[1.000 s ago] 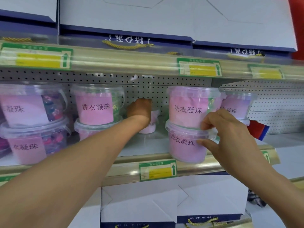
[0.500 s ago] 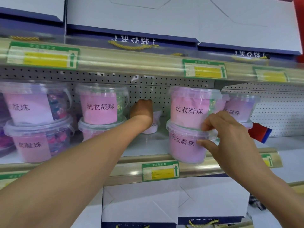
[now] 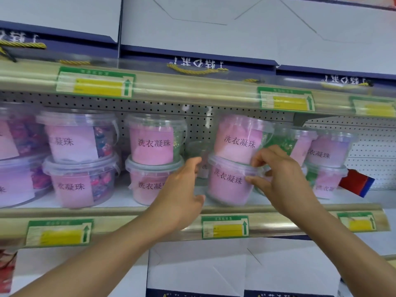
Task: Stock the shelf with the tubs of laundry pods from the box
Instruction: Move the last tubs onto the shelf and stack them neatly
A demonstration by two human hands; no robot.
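right fingers (image 3: 256, 161) pinch the seam where upper tub (image 3: 237, 139) sits on lower tub (image 3: 229, 181) | left hand (image 3: 182, 189) loosely spread, holding nothing, in the gap left of the stack | stack at shelf (image 3: 150, 210) front | advice: steady the tilted upper tub, square it, labels forward

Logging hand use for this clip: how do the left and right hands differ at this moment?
The left hand is open, its fingers straight, in the gap between two stacks, gripping nothing. The right hand has curled fingers and thumb pinching the rim of the lower tub in the middle stack. The left hand sits beside that tub's left side, the right at its right. Both are bare and reach over the same shelf.
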